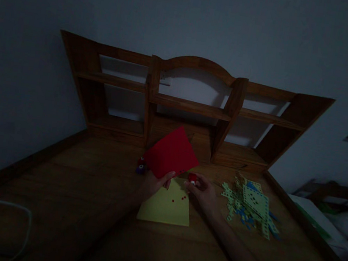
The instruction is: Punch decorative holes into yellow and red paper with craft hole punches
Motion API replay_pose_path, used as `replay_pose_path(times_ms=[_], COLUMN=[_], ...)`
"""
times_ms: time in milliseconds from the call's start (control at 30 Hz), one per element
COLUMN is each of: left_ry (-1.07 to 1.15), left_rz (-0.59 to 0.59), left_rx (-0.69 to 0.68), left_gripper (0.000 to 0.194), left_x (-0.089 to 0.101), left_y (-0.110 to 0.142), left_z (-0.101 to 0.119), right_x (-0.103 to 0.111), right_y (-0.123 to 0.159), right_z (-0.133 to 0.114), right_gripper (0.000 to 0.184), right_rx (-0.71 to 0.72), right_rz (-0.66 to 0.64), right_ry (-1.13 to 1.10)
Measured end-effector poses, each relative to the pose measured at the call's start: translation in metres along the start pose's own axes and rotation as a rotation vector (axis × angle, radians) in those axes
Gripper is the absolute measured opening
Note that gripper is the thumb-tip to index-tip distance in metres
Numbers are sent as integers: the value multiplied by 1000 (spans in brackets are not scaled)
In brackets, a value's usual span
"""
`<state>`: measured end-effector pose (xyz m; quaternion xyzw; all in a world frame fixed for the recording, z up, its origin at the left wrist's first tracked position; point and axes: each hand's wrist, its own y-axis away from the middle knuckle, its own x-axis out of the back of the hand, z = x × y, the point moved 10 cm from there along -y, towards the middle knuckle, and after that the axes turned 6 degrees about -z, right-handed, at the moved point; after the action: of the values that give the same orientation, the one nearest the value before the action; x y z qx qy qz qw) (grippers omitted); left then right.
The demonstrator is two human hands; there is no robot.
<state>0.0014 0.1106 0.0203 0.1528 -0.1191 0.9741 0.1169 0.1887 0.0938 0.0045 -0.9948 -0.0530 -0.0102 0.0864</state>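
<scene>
My left hand point(158, 185) pinches the lower edge of a red sheet of paper point(172, 152), held tilted above the desk. A few small dark holes show along the sheet's lower right edge. In the fingers of my right hand point(204, 194) is a small red craft punch point(192, 178) with a white part, close to that edge; I cannot tell whether it touches the sheet. Beneath both hands lies yellow paper point(163, 209) with several tiny red cut-out bits point(173, 201) on it. Left of the red sheet stand a purple punch point(140, 168) and a partly hidden red one.
At the right lies a pile of pale green and blue perforated pieces point(256, 201). A wooden shelf unit point(193, 106) runs along the desk's back. A white cable point(7, 202) loops at the lower left. The room is dim.
</scene>
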Motion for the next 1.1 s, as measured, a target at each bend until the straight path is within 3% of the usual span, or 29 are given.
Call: replay_pose_path(times_ms=[367,733,933,1100], left_ry=[-62,-88,-83,-60], left_rz=[-48,-62,-40,-48], left_rx=[-46,-62,-41,-74], left_gripper=[49,51,48,47], left_x=[-7,-9,-8,-9], left_y=[6,7,4,5], left_z=[17,16,5,12], right_x=[-8,-11,-9,-9], right_y=[2,5,4,5], right_z=[-1,-5,-5,-3], right_gripper=[43,44,43,45], right_rx=[-61,-91,-72,-79], right_rz=[-46,-65,-51,-50], right_ry=[-30,-19,5,-8])
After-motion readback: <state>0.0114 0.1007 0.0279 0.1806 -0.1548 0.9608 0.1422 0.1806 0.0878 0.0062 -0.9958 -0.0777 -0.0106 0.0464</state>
